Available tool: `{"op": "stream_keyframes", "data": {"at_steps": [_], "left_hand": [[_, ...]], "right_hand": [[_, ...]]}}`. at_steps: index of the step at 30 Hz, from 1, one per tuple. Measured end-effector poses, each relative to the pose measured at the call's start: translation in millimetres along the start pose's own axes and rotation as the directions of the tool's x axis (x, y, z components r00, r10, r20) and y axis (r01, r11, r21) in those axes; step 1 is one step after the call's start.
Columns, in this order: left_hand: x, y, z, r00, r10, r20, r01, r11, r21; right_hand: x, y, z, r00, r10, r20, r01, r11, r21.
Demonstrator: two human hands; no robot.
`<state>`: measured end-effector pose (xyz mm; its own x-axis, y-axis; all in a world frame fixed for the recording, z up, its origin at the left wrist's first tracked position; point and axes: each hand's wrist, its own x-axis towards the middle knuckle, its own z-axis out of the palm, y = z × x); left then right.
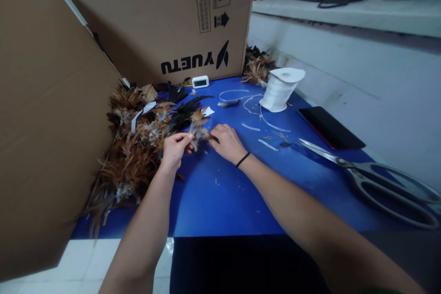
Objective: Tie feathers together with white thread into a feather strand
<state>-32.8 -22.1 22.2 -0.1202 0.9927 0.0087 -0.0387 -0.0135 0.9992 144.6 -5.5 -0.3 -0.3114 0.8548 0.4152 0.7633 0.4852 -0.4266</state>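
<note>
My left hand (177, 148) pinches the base of a small bunch of brown and grey feathers (199, 125) above the blue table (220, 193). On the bunch's other side is my right hand (226, 141), a black band round its wrist. Its fingers are curled together at the bunch's edge by a dark feather tip; whether they grip it is hard to make out. A large pile of brown feathers (129, 165) lies left of my left hand, and black feathers (184, 114) lie just beyond it.
Cardboard boxes (138, 18) wall off the left and back. A white spool (280, 92), cut strips (268, 145), a phone (330, 127) and big scissors (365, 179) lie to the right. A small digital timer (200, 82) stands behind. More feathers (258, 66) sit at the back right, under a shelf (344, 9).
</note>
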Motion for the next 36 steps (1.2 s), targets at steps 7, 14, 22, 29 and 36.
{"op": "stream_keyframes", "data": {"at_steps": [7, 14, 22, 29, 36], "left_hand": [[5.8, 1.4, -8.3, 0.996, -0.07, -0.062, 0.056, 0.976, -0.211], [1.8, 3.5, -2.9, 0.99, -0.14, 0.02, 0.14, 0.944, -0.297], [7.3, 4.0, -10.7, 0.981, -0.101, -0.164, 0.062, 0.972, -0.228], [9.7, 1.7, -10.8, 0.951, -0.05, -0.305, -0.021, 0.974, -0.224], [15.0, -1.9, -13.1, 0.917, -0.065, -0.394, -0.051, 0.959, -0.277]], "right_hand": [[-2.8, 8.8, -4.5, 0.997, 0.081, -0.016, -0.081, 0.997, 0.001], [-4.6, -2.0, -10.9, 0.993, 0.108, -0.038, -0.107, 0.994, 0.026], [-6.7, -7.9, -8.7, 0.98, 0.106, 0.17, -0.144, 0.963, 0.23], [12.4, -41.7, -1.7, 1.0, 0.013, 0.001, -0.013, 0.995, -0.1], [32.3, -77.1, 29.3, 0.961, 0.205, 0.186, -0.174, 0.97, -0.168]]}}
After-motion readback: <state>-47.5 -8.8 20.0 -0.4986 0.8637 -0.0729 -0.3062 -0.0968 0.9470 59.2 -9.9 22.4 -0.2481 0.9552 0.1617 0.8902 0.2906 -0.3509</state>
